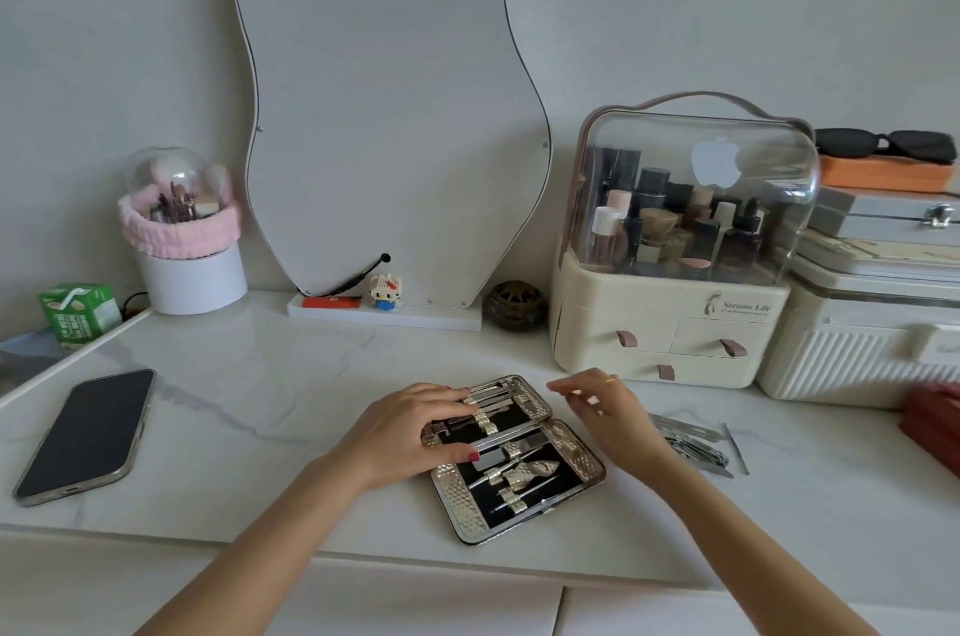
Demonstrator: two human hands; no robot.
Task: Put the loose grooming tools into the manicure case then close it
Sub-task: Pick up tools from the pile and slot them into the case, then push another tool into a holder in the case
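The case (514,458) is laid open on the marble top (291,375), near its front edge, both halves facing up, with metal tools held under straps in each half. The left hand (415,432) is laid flat on the case's far half, fingers stretched over the tools there and the thumb set by the hinge. The right hand (602,406) is held just above the table at the case's right edge, fingers loosely spread and blurred; nothing can be seen held in it. The loose tools (696,443) are heaped on the top just right of that hand. A phone (88,432) is seen face up, well to the left. A cosmetics box (675,282) is placed behind the right hand.
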